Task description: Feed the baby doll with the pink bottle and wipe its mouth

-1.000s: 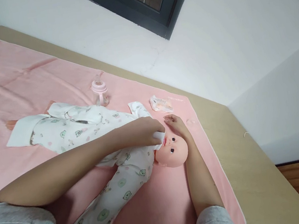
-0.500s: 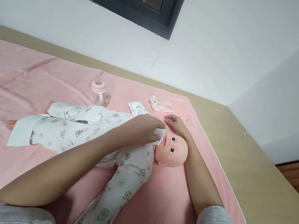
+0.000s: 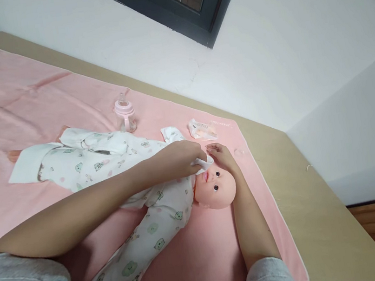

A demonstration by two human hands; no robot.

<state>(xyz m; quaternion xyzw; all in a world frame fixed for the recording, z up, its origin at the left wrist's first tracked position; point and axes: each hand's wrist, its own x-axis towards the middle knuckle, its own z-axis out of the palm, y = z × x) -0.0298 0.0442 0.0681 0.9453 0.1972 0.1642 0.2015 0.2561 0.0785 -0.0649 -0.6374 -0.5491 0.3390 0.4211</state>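
A baby doll [image 3: 218, 192] in a white printed outfit [image 3: 156, 211] lies face up, its head toward the right. Over its neck and chin reaches my left hand [image 3: 184, 156], its fingers closed on a white wipe [image 3: 207, 162] beside the doll's mouth. The wipe is folded and partly hidden by the fingers. My right hand [image 3: 221, 156] curves round the far side of the doll's head, fingers stretched and holding nothing; its forearm lies along the crown.
Under the doll spreads a pink blanket [image 3: 198, 261] on a tan surface [image 3: 298, 199]. A baby bottle [image 3: 125, 114] with a pink collar stands behind the doll. Nearby lie a crumpled clear packet [image 3: 203, 129] and a small clear object [image 3: 239, 151]. A white wall rises behind.
My left hand has shifted slightly up and away from the doll's mouth, with the wipe now lifted and folded over. My right hand stays about where it was.
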